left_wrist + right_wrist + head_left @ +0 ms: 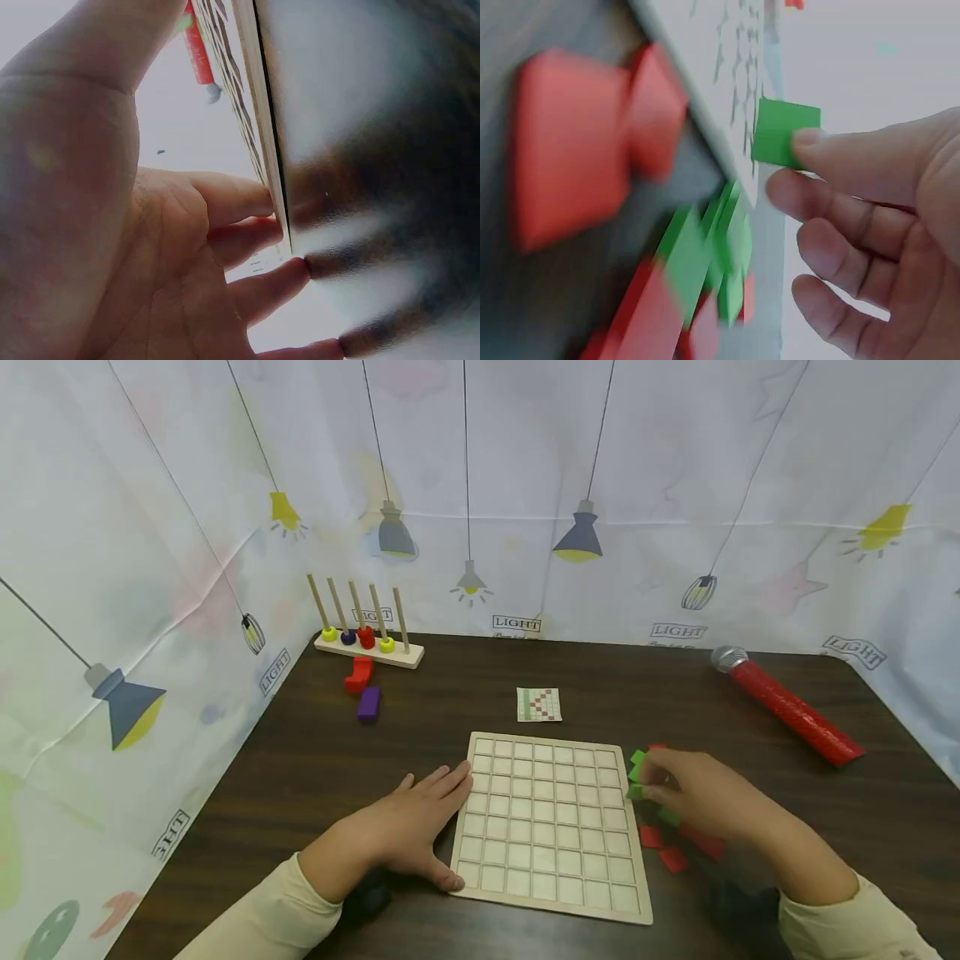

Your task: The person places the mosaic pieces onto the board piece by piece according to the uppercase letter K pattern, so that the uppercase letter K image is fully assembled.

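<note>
A pale wooden grid board of square cells lies flat on the dark table. My left hand rests along its left edge, fingers spread and fairly straight, thumb near the lower left corner; in the left wrist view, fingertips touch the board's side. My right hand is at the board's right edge and pinches a green square tile between thumb and index finger. Beneath and beside that hand lie more green tiles and several red tiles, some overlapping.
Behind the board lies a small printed grid card. At the back left stands a peg rack with coloured beads, near a red curved block and a purple block. A red microphone-like toy lies at the right.
</note>
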A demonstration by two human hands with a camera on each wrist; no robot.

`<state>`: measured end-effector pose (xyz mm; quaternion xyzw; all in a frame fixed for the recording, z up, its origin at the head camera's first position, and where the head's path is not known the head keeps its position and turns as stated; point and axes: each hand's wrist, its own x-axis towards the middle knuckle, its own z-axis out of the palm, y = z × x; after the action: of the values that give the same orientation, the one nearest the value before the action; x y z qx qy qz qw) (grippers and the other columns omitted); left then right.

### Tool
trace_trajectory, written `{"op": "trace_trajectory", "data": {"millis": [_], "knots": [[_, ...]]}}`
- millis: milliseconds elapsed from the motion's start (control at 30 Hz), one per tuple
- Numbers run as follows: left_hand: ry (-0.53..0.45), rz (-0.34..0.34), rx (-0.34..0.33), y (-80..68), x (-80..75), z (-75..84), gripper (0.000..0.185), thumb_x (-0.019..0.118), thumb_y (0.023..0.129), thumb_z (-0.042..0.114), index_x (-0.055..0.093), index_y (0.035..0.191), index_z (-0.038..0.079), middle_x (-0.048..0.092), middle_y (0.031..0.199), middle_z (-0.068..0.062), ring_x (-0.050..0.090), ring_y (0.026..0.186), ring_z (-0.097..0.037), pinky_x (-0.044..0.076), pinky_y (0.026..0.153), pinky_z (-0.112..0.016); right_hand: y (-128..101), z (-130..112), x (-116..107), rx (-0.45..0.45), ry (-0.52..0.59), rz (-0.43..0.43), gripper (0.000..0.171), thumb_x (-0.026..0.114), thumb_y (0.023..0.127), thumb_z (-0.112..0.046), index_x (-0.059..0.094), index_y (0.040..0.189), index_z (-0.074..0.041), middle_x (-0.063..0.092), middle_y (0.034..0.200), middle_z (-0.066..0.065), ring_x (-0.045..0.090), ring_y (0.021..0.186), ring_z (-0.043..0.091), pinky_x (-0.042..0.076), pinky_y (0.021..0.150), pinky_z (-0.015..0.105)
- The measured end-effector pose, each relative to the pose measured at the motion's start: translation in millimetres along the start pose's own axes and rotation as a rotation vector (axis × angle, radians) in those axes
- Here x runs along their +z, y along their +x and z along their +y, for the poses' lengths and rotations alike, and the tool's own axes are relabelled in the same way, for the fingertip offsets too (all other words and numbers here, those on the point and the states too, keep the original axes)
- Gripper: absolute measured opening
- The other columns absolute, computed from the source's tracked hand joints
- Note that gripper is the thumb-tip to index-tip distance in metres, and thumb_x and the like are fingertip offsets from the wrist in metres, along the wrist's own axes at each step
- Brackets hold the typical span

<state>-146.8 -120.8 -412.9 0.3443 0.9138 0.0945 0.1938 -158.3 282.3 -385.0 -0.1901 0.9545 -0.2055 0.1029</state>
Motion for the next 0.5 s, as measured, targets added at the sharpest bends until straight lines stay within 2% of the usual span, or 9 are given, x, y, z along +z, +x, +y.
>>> {"op": "trace_trajectory", "data": {"millis": [100, 200, 367, 500], "knots": [[0.006, 0.004, -0.001, -0.2, -1.6, 0.4, 0.13, 0.076, 0.072, 0.075, 0.012, 0.165, 0.011, -0.001, 0.171, -0.004, 0.005, 0.155, -0.028, 0.016, 0.115, -0.066, 15.5, -11.8, -7.5, -0.026, 0.092, 0.008, 0.008, 0.073, 0.096, -0.015, 0.066, 0.098, -0.017, 0.065, 0.087, -0.004, 0.058, 0.078, 0.015, 0.051, 0.069, 0.036], [0.005, 0.002, -0.005, -0.8, -3.1, 0.5, 0.13, 0.077, 0.073, 0.074, 0.012, 0.165, 0.011, -0.001, 0.171, -0.004, 0.004, 0.155, -0.028, 0.015, 0.116, -0.066, 37.9, -24.7, -8.9, -0.044, 0.194, -0.034, 0.005, 0.07, 0.098, -0.016, 0.067, 0.1, -0.012, 0.067, 0.09, -0.001, 0.06, 0.082, 0.018, 0.05, 0.073, 0.038], [0.001, 0.002, 0.001, -0.6, -4.0, 1.0, 0.129, 0.078, 0.073, 0.073, 0.012, 0.165, 0.011, -0.002, 0.171, -0.003, 0.004, 0.155, -0.027, 0.015, 0.116, -0.065, 79.8, -37.5, 2.5, -0.062, 0.312, -0.102, 0.01, 0.066, 0.101, -0.016, 0.069, 0.099, -0.007, 0.068, 0.089, 0.003, 0.061, 0.08, 0.023, 0.05, 0.071, 0.039], [0.004, -0.001, 0.003, -0.9, -2.5, 1.2, 0.128, 0.078, 0.073, 0.072, 0.012, 0.165, 0.011, -0.002, 0.171, -0.003, 0.004, 0.155, -0.027, 0.015, 0.116, -0.065, 109.5, -50.0, 14.8, -0.032, 0.387, -0.137, 0.013, 0.062, 0.103, -0.013, 0.069, 0.099, -0.003, 0.068, 0.09, 0.008, 0.062, 0.082, 0.027, 0.052, 0.073, 0.042]]}}
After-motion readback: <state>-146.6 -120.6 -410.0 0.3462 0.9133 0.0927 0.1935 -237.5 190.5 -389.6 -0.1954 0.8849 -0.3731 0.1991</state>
